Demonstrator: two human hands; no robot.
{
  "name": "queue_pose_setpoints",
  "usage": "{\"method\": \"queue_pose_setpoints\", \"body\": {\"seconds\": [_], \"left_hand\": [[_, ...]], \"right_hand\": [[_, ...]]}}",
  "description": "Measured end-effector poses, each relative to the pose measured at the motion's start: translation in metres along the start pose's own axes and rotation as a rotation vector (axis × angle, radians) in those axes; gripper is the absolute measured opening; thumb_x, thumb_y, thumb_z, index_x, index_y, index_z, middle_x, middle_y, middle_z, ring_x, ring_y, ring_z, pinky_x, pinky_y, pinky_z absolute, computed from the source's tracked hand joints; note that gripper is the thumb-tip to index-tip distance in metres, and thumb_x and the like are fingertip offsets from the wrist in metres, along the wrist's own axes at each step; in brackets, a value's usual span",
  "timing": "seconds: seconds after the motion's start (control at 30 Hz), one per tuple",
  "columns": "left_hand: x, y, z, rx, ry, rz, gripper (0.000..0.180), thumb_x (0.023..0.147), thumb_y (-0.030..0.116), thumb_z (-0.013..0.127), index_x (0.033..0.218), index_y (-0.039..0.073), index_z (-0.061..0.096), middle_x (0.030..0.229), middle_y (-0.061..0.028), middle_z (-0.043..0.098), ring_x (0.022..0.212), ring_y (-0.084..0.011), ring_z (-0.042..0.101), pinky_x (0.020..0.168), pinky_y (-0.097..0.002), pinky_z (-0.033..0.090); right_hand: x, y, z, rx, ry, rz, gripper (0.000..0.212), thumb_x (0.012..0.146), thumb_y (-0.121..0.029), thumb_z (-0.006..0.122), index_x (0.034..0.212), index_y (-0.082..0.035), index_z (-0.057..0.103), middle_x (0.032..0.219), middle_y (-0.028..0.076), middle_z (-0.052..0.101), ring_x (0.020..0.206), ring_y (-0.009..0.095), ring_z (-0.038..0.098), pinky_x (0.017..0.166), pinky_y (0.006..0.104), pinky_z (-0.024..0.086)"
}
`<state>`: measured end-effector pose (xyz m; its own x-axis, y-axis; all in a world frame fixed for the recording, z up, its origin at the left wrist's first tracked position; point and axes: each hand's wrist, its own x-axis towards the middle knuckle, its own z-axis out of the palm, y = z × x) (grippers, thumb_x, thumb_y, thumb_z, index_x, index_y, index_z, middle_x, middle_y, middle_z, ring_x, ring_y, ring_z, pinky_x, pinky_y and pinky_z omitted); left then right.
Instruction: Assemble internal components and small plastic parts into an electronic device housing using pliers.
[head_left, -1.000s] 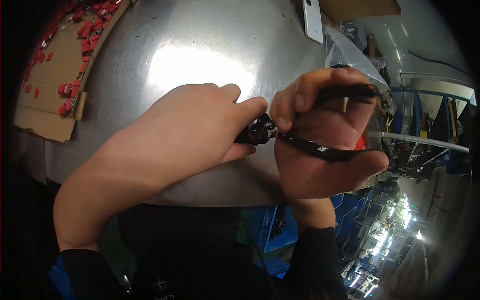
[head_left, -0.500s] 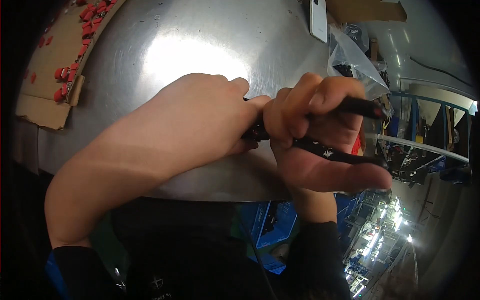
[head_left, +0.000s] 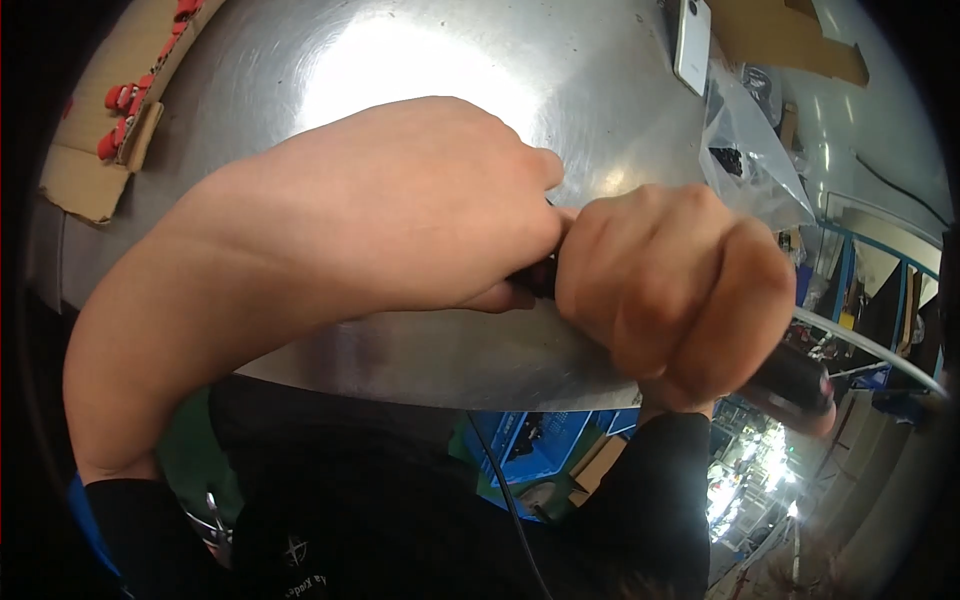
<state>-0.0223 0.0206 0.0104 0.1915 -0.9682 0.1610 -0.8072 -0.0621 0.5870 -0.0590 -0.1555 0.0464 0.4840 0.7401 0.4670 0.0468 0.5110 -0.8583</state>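
Note:
Above the metal table's near edge, both my hands are together. My right hand (head_left: pixel 670 290) is closed in a fist around black-handled pliers (head_left: pixel 790 385), and a handle end sticks out low on its right by my thumb. My left hand (head_left: pixel 460 210) reaches across from the left, its back toward me. Its fingers are bent and pressed together at the pliers' front end, beside my right fist. A small dark part (head_left: pixel 542 277) shows in the gap between the hands. The tool's jaws and whatever my left fingers pinch are hidden.
Small red parts (head_left: pixel 122 97) lie on a cardboard tray (head_left: pixel 85 180) at far left. A white phone (head_left: pixel 692 48), a cardboard piece (head_left: pixel 790 38) and a clear plastic bag (head_left: pixel 750 165) are at far right. Below the metal table (head_left: pixel 330 360) stands a blue crate (head_left: pixel 545 455); a cable (head_left: pixel 505 480) hangs nearby.
The plier handles were spread apart in my right hand; now its fingers have closed round them and the fist has turned downward. The view has shifted a little.

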Motion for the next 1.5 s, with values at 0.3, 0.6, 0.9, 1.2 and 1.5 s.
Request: {"method": "queue_pose_setpoints", "body": {"seconds": [0.3, 0.6, 0.9, 1.2, 1.5], "left_hand": [[0.006, 0.000, -0.007, -0.018, -0.091, -0.015, 0.015, 0.082, 0.020, 0.075, 0.089, 0.007, 0.075, 0.084, -0.0128, 0.068, 0.083, -0.0338, 0.070, 0.075, -0.0446, 0.058], [0.002, -0.001, -0.004, 0.040, 0.016, 0.058, 0.027, 0.083, 0.026, 0.076, 0.107, 0.014, 0.073, 0.090, -0.0140, 0.071, 0.086, -0.0349, 0.072, 0.077, -0.0456, 0.059], [0.001, 0.015, -0.003, 0.151, 0.035, 0.029, 0.039, 0.088, 0.037, 0.076, 0.119, 0.014, 0.067, 0.093, -0.0131, 0.067, 0.086, -0.0332, 0.071, 0.076, -0.0449, 0.058], [-0.002, 0.025, 0.002, 0.047, 0.082, -0.079, 0.039, 0.083, 0.030, 0.079, 0.116, 0.017, 0.063, 0.087, -0.0118, 0.059, 0.082, -0.0345, 0.064, 0.072, -0.0465, 0.051], [-0.003, 0.032, 0.004, 0.027, 0.113, -0.125, 0.042, 0.082, 0.023, 0.080, 0.119, 0.015, 0.062, 0.090, -0.0123, 0.059, 0.084, -0.0345, 0.063, 0.073, -0.0466, 0.051]], "right_hand": [[0.002, 0.012, 0.014, 0.029, -0.016, -0.146, 0.054, 0.109, -0.042, 0.055, 0.079, 0.002, 0.064, 0.058, 0.007, 0.052, 0.037, 0.010, 0.041, 0.035, 0.0240, 0.028], [0.004, 0.011, 0.028, -0.077, -0.016, -0.080, 0.074, 0.094, -0.064, 0.069, 0.076, 0.008, 0.065, 0.059, 0.008, 0.052, 0.038, 0.015, 0.049, 0.034, 0.0236, 0.032], [-0.045, -0.039, 0.070, -0.544, 0.658, -0.265, 0.097, 0.080, -0.085, 0.064, 0.137, -0.010, 0.044, 0.108, 0.012, 0.052, 0.080, 0.020, 0.057, 0.063, 0.0334, 0.049], [-0.046, 0.001, 0.085, -0.442, 1.142, -0.211, 0.108, 0.075, -0.100, 0.046, 0.132, -0.009, 0.044, 0.102, 0.014, 0.051, 0.077, 0.024, 0.061, 0.066, 0.0362, 0.053], [-0.049, 0.007, 0.086, -0.710, 0.965, -0.240, 0.103, 0.073, -0.095, 0.058, 0.126, -0.009, 0.040, 0.088, 0.012, 0.050, 0.065, 0.025, 0.058, 0.064, 0.0401, 0.053]]}}
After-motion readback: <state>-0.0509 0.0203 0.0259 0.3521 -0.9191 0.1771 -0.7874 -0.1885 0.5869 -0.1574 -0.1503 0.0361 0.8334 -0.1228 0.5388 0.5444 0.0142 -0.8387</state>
